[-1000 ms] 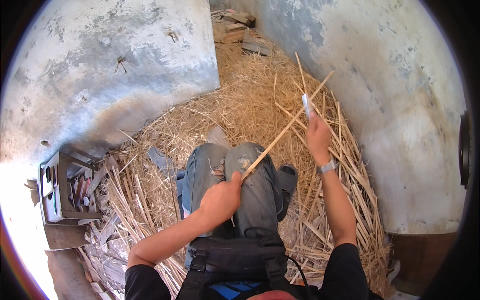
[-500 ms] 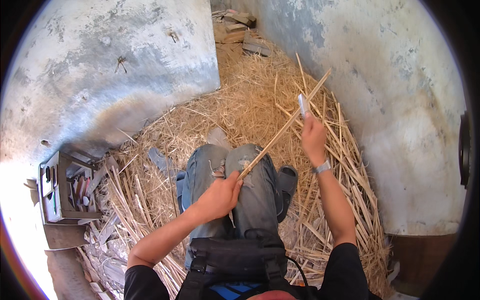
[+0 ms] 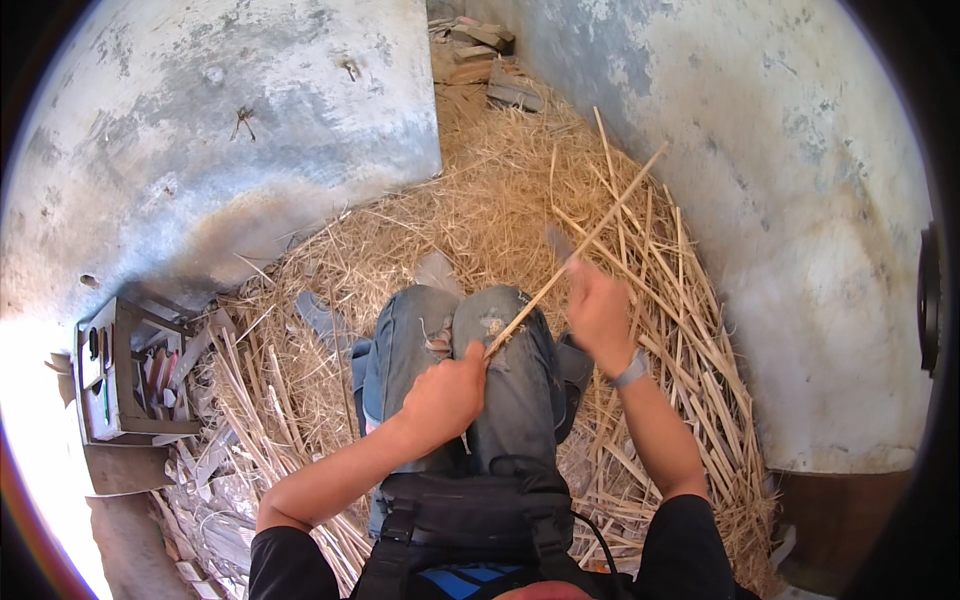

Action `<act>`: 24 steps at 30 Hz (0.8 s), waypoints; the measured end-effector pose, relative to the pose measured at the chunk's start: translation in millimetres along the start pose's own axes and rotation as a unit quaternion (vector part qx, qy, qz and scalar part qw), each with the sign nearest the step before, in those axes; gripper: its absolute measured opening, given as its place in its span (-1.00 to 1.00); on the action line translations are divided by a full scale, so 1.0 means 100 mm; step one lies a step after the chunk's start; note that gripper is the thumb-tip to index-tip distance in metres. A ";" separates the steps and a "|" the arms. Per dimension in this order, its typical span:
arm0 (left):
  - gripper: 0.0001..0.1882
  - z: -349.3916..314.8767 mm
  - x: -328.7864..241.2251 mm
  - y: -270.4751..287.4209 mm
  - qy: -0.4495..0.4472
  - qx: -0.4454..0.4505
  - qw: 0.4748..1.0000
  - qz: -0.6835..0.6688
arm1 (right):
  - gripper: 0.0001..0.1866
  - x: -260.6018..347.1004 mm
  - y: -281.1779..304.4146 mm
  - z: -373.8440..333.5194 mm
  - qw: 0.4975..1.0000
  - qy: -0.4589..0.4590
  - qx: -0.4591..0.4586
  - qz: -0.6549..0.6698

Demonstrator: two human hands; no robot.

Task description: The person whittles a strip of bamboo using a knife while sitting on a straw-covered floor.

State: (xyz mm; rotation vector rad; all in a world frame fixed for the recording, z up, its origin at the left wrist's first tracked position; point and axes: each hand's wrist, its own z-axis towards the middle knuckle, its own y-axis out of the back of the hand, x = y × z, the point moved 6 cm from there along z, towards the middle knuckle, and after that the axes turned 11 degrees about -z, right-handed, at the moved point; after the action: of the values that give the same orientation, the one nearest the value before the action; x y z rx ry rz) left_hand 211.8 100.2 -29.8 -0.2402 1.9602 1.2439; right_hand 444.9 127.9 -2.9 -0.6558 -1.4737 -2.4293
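Note:
My left hand [image 3: 447,400] is closed round the near end of a long, thin wooden strip [image 3: 622,200], just above my right knee. The strip slants away to the far right over the straw. Beside its middle, my right hand [image 3: 600,312] is closed on a knife with a short, flat grey blade [image 3: 558,242]. Motion smears the blade, and its handle is hidden in my fist. The blade lies against or very near the strip; I cannot tell if it touches. My knees in worn jeans [image 3: 415,335] are under the left hand.
Straw-like shavings [image 3: 480,190] cover the floor. Many loose strips [image 3: 700,340] lie along the right wall [image 3: 800,200], others [image 3: 250,385] at left. A small wooden cabinet [image 3: 125,370] with odds and ends stands at left. Planks [image 3: 513,90] are piled at the back.
My right hand and the knife have moved toward me and to the left along the strip. My left hand stays nearly in place, still gripping the strip's near end.

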 end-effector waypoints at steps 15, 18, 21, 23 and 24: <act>-0.80 -0.01 0.04 -0.01 0.011 -0.003 1.000 0.004 | -0.58 0.47 -0.20 -0.71 0.988 0.101 0.075 0.091; -0.80 -0.03 0.10 0.01 -0.019 -0.011 0.999 -0.040 | -0.63 0.20 -0.24 -0.61 0.962 -0.027 0.194 0.188; -0.81 -0.02 0.05 0.03 -0.027 -0.015 0.998 -0.046 | -0.64 0.16 -0.19 -0.55 0.940 -0.098 0.195 0.263; -0.82 -0.02 0.04 0.03 -0.019 -0.016 0.999 -0.029 | -0.65 0.27 -0.05 -0.55 0.955 -0.077 0.180 0.223; -0.82 -0.02 0.04 0.03 -0.011 -0.017 1.000 -0.012 | -0.65 0.33 -0.04 -0.54 0.955 -0.076 0.182 0.223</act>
State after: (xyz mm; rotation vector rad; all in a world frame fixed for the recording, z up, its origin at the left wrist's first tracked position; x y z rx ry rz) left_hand 206.8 100.9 -30.4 -0.2657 1.9139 1.2593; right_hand 400.7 83.4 -11.3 -0.9790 -1.5665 -1.7487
